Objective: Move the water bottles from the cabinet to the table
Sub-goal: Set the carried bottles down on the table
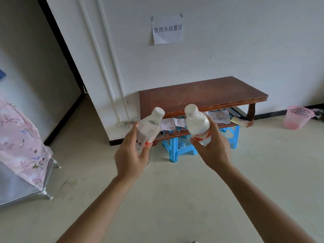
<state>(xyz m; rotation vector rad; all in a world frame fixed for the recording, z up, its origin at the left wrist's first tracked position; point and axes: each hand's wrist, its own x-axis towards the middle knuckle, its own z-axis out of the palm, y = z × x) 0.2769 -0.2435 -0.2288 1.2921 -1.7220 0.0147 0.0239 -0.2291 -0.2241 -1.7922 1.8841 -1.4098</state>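
Left hand (pixel 130 155): your fingers (pixel 147 149) are wrapped around the lower body of one bottle (pixel 149 128), cap tilted up and to the right, barcode facing you.

Right hand (pixel 213 149): your fingers are closed on the label end of a second bottle (pixel 197 122), cap tilted up and to the left. The two bottles are near each other but not touching.

Counter (pixel 201 95): a low brown wooden one against the wall, ahead of you and beyond both hands. Its top carries no bottles. A lower shelf holds loose papers; blue stools (pixel 177 149) stand beneath.

Cabinet (pixel 21 141): at your left, draped in a pink flowered cover. Its contents are hidden, so you cannot tell how many bottles remain inside.

Other: paper sign (pixel 167 29) on the wall above the counter; pink basket (pixel 298 117) on the floor at right.

Status, as judged: both bottles are in carry, neither delivered. Still to do: reach the counter, stand both upright on its top, and go back for any that are left.
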